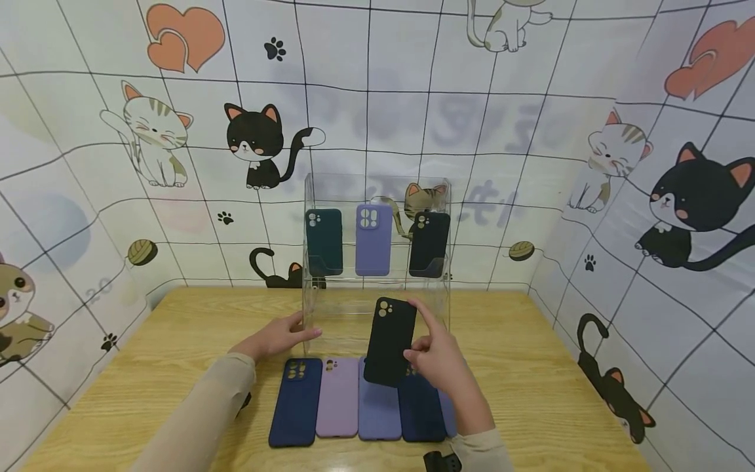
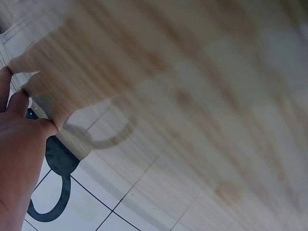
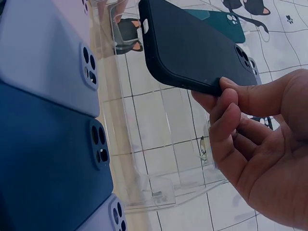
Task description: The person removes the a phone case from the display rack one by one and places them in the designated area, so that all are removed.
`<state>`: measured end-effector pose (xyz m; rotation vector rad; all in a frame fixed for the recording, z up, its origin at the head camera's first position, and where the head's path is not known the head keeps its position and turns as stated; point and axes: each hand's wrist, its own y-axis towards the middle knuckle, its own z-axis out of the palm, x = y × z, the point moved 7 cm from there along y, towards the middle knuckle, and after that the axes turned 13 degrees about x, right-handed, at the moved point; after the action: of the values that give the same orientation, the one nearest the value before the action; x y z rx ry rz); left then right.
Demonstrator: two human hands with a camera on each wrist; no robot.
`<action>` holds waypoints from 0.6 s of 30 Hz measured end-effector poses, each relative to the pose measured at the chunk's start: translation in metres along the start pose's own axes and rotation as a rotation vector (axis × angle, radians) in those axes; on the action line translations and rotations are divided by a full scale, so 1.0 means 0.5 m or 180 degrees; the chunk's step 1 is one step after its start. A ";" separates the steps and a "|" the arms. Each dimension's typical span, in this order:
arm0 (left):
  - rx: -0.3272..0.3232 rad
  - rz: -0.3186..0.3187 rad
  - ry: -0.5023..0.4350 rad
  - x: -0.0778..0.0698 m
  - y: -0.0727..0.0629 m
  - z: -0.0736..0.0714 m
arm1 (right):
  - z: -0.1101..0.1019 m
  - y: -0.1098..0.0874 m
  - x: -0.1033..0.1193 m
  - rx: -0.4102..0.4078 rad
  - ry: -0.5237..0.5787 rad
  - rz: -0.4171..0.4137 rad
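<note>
One cat-print cloth (image 1: 377, 118) hangs behind the table (image 1: 531, 367), and out on the far side stands a clear rack (image 1: 348, 190): green case (image 1: 324, 246) left, lilac case (image 1: 373, 252) middle, black case (image 1: 433, 239) right. Left hand (image 1: 280, 335) rests its fingers on the rack's left side, gripping nothing, apparently steadying it. Right hand (image 1: 439, 354) pinches the held case (image 1: 390, 342), black too, by its right edge, tilted just above the near row. Looks like racking is the step in hand; the next move would call for reaching farther in, lower end leading, clear of the rack's front lip. That lip looks like the main snag. Nearest, the row lies flat: navy case (image 1: 293, 413) leftmost, then pink case (image 1: 338, 406), blue case (image 1: 379, 414), another navy, and one more blue, partly hidden by the wrist.
</note>
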<state>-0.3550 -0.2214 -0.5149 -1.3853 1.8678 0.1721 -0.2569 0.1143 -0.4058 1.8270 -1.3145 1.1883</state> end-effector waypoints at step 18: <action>0.0017 0.0036 -0.0086 -0.001 -0.004 0.003 | -0.026 -0.041 -0.053 -0.0098 -0.0165 0.0293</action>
<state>-0.3526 -0.2212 -0.5149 -1.3627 1.8527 0.1904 -0.2448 0.1432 -0.4232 1.8038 -1.4518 1.1685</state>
